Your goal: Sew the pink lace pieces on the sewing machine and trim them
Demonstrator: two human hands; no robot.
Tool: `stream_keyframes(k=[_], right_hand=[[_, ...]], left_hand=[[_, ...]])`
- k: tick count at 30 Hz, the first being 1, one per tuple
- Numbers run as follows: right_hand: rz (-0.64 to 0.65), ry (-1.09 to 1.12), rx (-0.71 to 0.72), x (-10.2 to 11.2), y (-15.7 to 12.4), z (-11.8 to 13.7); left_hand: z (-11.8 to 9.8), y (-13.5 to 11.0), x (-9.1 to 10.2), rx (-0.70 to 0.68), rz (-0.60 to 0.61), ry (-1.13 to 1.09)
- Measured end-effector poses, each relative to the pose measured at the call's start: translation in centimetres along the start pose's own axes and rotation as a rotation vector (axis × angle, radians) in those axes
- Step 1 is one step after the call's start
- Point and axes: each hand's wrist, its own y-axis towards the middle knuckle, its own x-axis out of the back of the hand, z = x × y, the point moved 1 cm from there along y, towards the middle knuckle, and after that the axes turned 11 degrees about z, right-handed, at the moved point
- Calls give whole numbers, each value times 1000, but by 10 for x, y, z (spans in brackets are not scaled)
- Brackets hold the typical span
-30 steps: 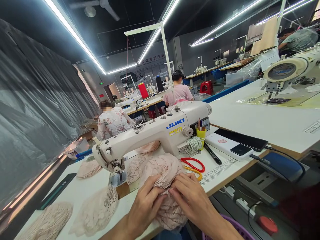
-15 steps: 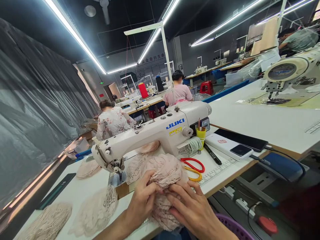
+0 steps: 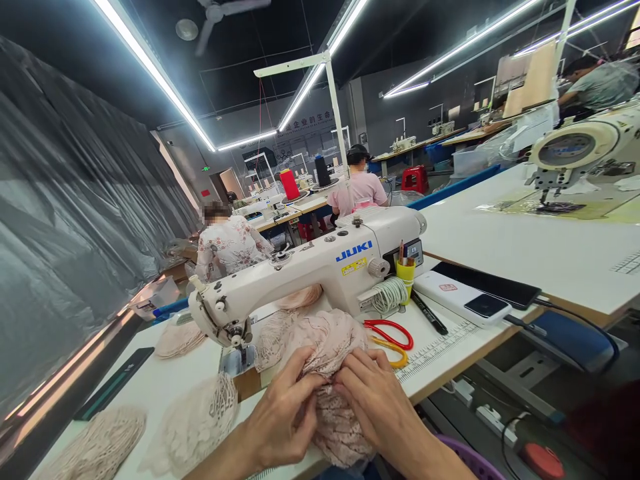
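Note:
A bunched piece of pale pink lace fabric (image 3: 327, 337) lies at the front edge of the sewing table, partly hanging over it. My left hand (image 3: 287, 407) pinches its left side, thumb and fingers closed on the cloth. From the right, my right hand (image 3: 375, 393) grips the same lace with bent fingers, close to the left fingertips. Just behind the lace stands a white sewing machine (image 3: 300, 260); its needle area is left of my hands. Scissors with red and yellow handles (image 3: 395, 340) lie right of the lace, their blades hidden.
Lace stacks (image 3: 193, 423) lie at left, near a dark green flat case (image 3: 115, 383). To the right are a yellow pen cup (image 3: 405, 277), a black marker (image 3: 430, 313) and a white power bank (image 3: 463, 293). Two people sit ahead; another person (image 3: 600, 83) is far right.
My right hand has shifted left and up, closer to my left hand, and its fingers are more closed on the lace. The camera view has moved slightly.

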Motion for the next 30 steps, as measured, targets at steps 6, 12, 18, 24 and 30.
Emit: stream_keyframes(k=[6, 12, 18, 24, 30], right_hand=[[-13, -9, 8, 0, 3, -3], [-61, -5, 16, 3, 1, -3], [-264, -38, -2, 2, -2, 6], [-359, -196, -89, -14, 8, 14], [-348, -153, -107, -6, 8, 3]], left_hand=[[7, 2, -10, 5, -20, -17], [8, 6, -8, 4, 7, -70], [5, 11, -5, 98, -66, -130], [10, 14, -5, 186, -87, -155], [13, 14, -5, 259, -83, -208]])
